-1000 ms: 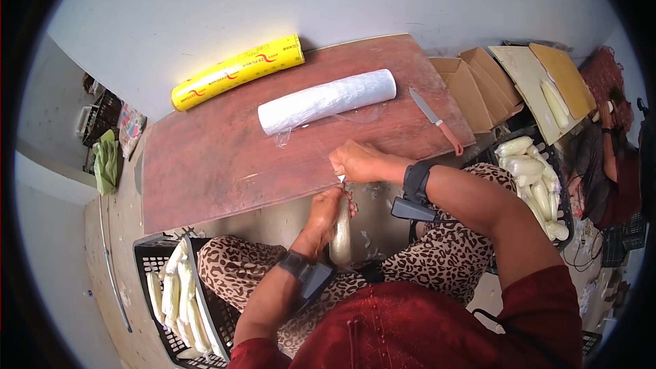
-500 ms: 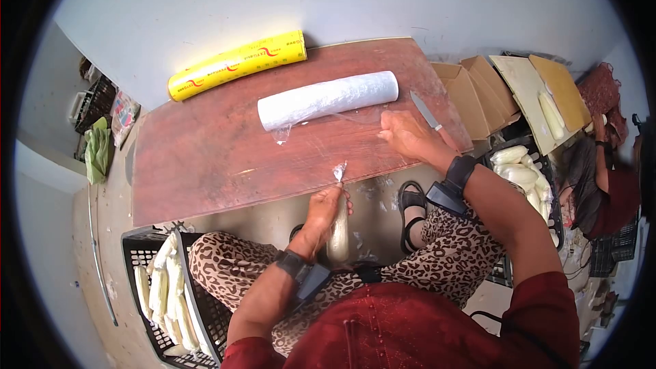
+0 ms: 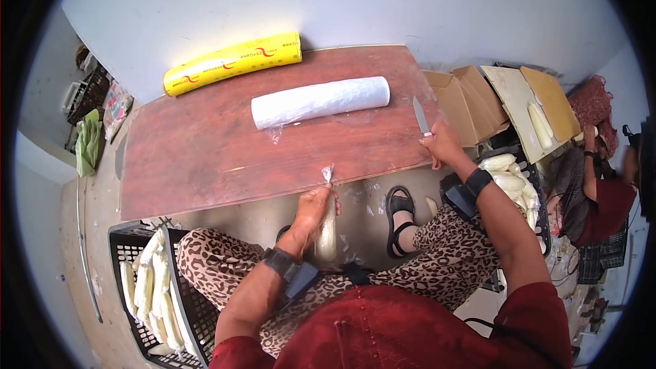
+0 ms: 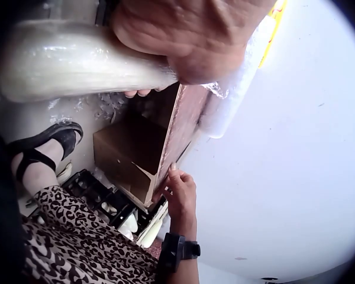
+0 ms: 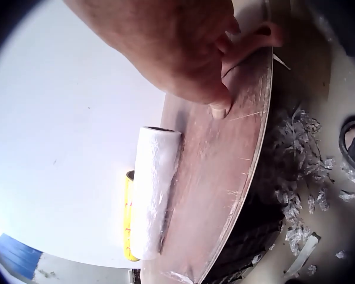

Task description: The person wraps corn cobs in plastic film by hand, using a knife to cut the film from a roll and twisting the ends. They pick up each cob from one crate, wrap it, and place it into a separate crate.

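Observation:
My left hand (image 3: 311,208) grips a long, pale vegetable wrapped in clear film (image 3: 326,238) just below its upper end, and the vegetable hangs down past the table's near edge. A twisted tuft of film (image 3: 327,174) sticks up above that hand. In the left wrist view, the thick rounded end of the vegetable (image 4: 77,62) points left. At the table's right corner, my right hand (image 3: 447,145) holds the knife (image 3: 420,116) by its pinkish handle (image 5: 248,47). The blade lies on the table, pointing to the back, and the fingers partly hide the handle.
On the reddish table (image 3: 191,157) lie a white film roll (image 3: 321,101) and a yellow roll (image 3: 232,63) behind it. Black crates of pale vegetables stand left (image 3: 181,239) and right (image 3: 536,184). A cardboard box (image 3: 471,106) stands right, near another person (image 3: 601,198).
My right hand has left the film end beside my left hand, moved right across the table and taken the knife's handle. The left hand keeps its grip on the wrapped vegetable.

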Available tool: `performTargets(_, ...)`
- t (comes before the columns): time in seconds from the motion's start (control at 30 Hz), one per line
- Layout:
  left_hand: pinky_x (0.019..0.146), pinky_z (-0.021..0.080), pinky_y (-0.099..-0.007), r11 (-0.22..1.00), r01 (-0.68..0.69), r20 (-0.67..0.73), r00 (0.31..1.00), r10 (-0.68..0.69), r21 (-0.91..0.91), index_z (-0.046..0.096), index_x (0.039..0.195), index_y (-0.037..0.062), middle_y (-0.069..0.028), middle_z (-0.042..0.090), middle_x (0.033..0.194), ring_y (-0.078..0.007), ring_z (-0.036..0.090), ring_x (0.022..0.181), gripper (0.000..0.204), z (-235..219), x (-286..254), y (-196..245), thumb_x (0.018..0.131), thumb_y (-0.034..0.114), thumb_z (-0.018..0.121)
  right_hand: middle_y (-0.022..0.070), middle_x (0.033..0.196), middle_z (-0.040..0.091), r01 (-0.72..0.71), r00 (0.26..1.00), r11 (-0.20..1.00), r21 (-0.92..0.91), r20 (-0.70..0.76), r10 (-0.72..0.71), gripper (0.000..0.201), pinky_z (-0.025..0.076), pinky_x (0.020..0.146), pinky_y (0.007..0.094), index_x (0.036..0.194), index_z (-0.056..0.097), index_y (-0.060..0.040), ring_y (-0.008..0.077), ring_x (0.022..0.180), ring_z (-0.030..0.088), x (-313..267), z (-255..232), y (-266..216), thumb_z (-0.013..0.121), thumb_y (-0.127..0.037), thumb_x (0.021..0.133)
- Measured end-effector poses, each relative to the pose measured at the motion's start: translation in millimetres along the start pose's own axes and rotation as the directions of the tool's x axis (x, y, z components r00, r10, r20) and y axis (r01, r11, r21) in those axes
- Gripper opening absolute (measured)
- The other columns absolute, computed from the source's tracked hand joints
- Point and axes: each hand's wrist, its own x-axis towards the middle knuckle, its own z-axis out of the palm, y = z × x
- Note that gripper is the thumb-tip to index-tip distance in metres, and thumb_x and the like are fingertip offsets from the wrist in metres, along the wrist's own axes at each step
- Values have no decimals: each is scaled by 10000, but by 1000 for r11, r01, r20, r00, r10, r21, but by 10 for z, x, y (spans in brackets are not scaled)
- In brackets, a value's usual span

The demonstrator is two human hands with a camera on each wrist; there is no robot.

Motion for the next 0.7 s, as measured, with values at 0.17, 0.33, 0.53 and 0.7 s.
performTargets(0.17,520,479,-289,1000,-24,8,1000,24,13,592,793,-3,-105,597,660,-174,578,553,289,-28,19,-33,939,243,550,185,609,613,-112,990,988,104,94,102,256,512,461,417,871,544,56,335,508,648,-52,-50,2,660,-166,822)
performTargets(0.33,507,467,-288,999,-40,33,999,40,2,580,792,1,-102,591,651,-172,571,544,292,-38,25,-39,946,245,536,148,663,610,-105,994,926,363,44,96,186,464,348,373,893,528,39,263,430,614,-298,-22,-77,615,-120,852)
performTargets(0.53,550,516,-310,999,-51,67,996,52,-15,577,842,-13,-101,594,735,-184,591,604,240,-53,68,-60,952,198,543,129,791,584,267,961,874,405,-47,-272,162,507,538,344,952,503,-4,217,636,616,-834,120,-505,612,-89,869)
performTargets(0.7,552,516,-308,999,-48,48,998,48,8,588,818,-15,-99,597,716,-181,588,593,239,-36,43,-18,950,173,523,114,863,563,557,775,713,427,42,-631,193,503,676,329,982,491,-17,218,759,615,-1099,366,-884,632,-51,855)
